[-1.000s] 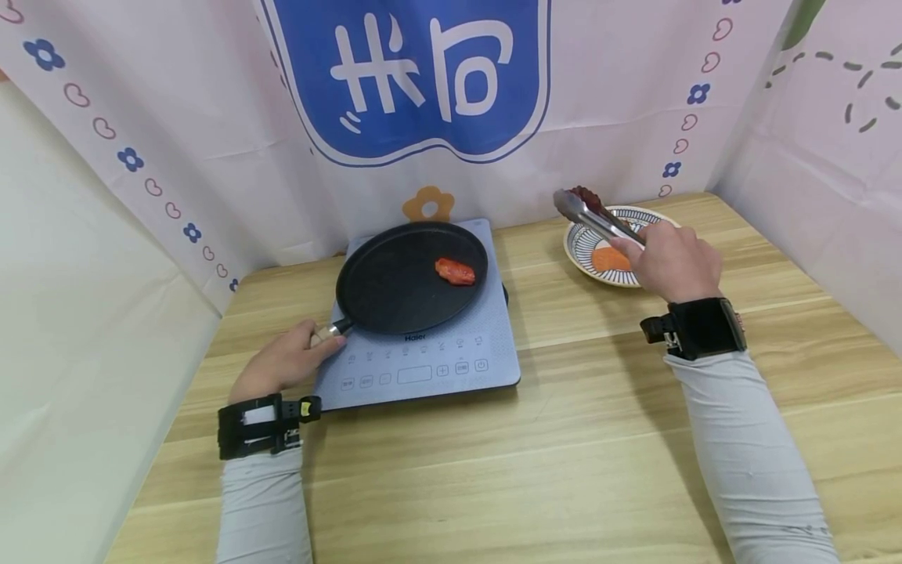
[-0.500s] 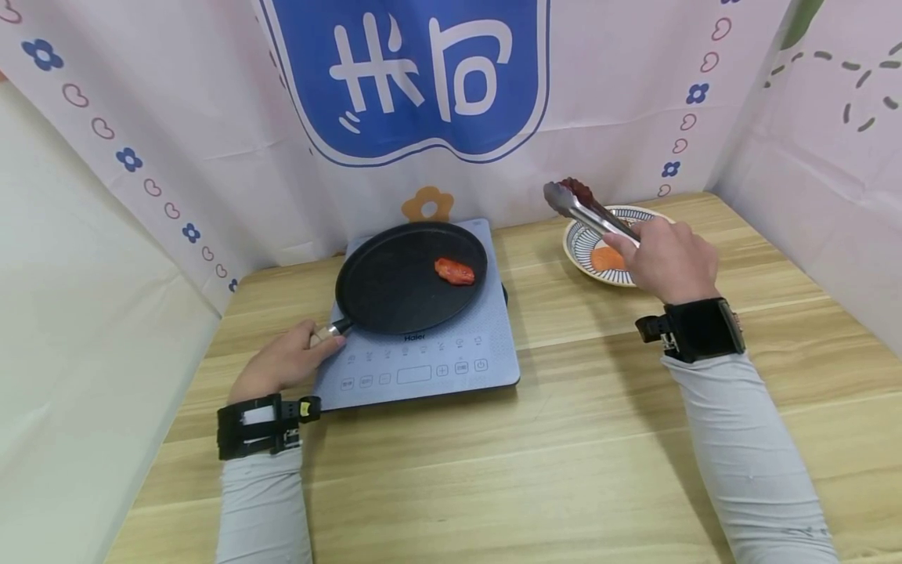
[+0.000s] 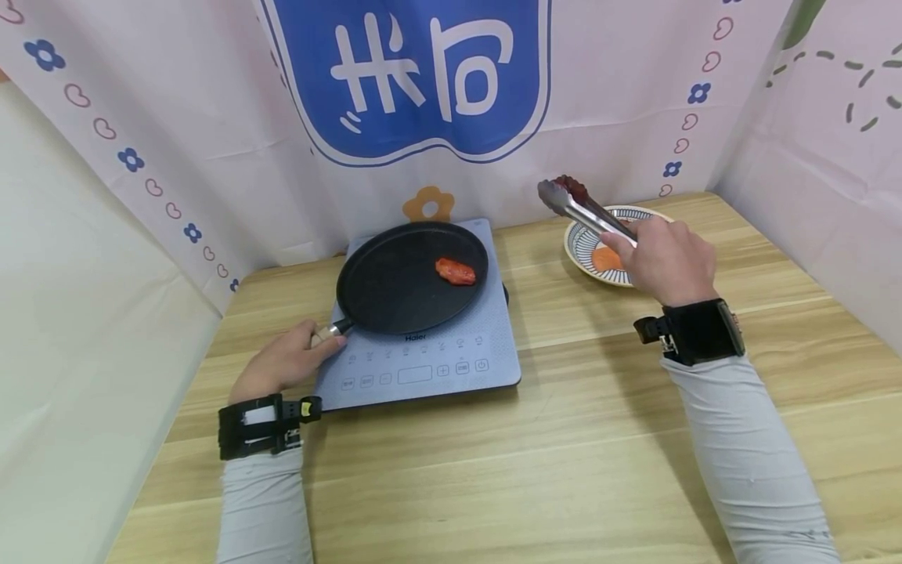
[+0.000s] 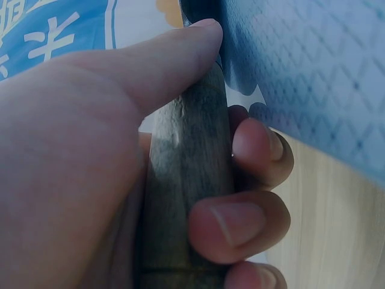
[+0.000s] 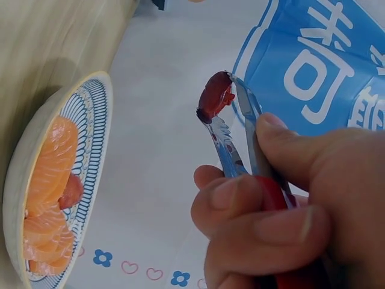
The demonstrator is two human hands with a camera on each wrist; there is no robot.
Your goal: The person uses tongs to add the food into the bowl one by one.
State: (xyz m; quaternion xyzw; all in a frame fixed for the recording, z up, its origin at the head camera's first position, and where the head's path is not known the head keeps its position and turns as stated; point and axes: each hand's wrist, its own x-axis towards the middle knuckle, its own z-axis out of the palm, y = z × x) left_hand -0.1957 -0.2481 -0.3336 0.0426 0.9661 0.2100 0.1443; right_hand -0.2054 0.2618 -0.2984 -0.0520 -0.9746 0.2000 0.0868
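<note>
Left wrist view: the left grip (image 3: 282, 360) wraps the wooden handle (image 4: 189, 150), thumb over its far end, fingertips curled at the other side; the head view shows only a short length of it ahead of the grip.
Right wrist view: the right grip (image 3: 672, 260) holds the tongs (image 3: 590, 218), whose tips stand slightly apart with a dark red piece (image 5: 215, 93) between them. On the plate (image 3: 573, 257), under and beyond the grip, lie salmon (image 5: 54, 168) and a small red lump (image 5: 71, 191), which the head view mostly hides.
Head view: it alone shows the whole pan (image 3: 395, 274), ahead and right of the left grip, on the cooker (image 3: 503, 345).
Tongs: shiny metal, pointing ahead and left of the right grip, tips raised off the plate.
Pan: black, round, shallow; a glossy red piece (image 3: 456, 272) lies near its right rim, well left of the right grip.
Cooker edge: its left front corner is just beside the left grip; its right edge is well short of the right grip.
Cloth (image 3: 507, 188): hangs along the back edge, just beyond the tong tips.
Desk (image 3: 451, 470): a strip runs between cooker and plate, left of the right grip; a wider stretch lies nearer the body than both grips.
</note>
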